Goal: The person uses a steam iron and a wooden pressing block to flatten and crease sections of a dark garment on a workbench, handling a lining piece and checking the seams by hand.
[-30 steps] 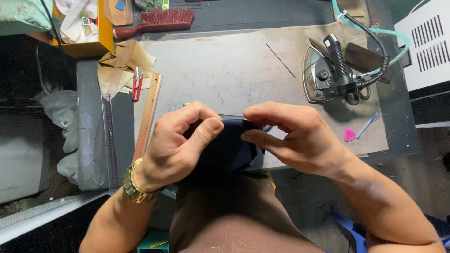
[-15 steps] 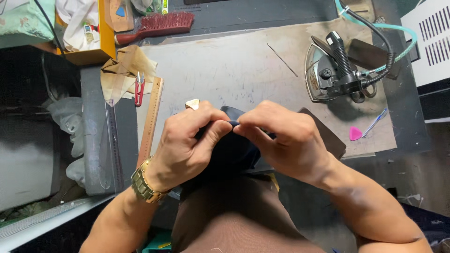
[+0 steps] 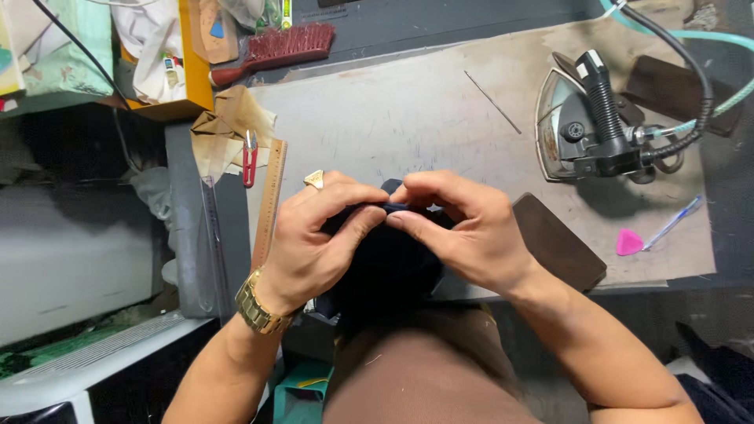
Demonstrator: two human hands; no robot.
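Both my hands hold a piece of dark navy fabric [image 3: 389, 263] over the near edge of the work table [image 3: 424, 118]. My left hand [image 3: 314, 239], with a gold watch on the wrist, pinches the fabric's top edge between thumb and fingers. My right hand [image 3: 463, 232] pinches the same edge right beside it, fingertips almost touching the left ones. Most of the fabric hangs below and is hidden by my hands.
A steam iron [image 3: 597, 126] with a hose rests at the right. A dark brown flat block [image 3: 558, 239] lies by my right wrist, with a pink chalk piece [image 3: 628, 242] and a pen [image 3: 673, 222] beyond. A wooden ruler [image 3: 269, 204], red snips [image 3: 250, 157], a clear ruler [image 3: 214, 235] and a red brush [image 3: 275, 47] lie at the left.
My hands have drawn closer together on the fabric's top edge, fingertips now nearly meeting. The view has shifted, so the table and iron sit further right.
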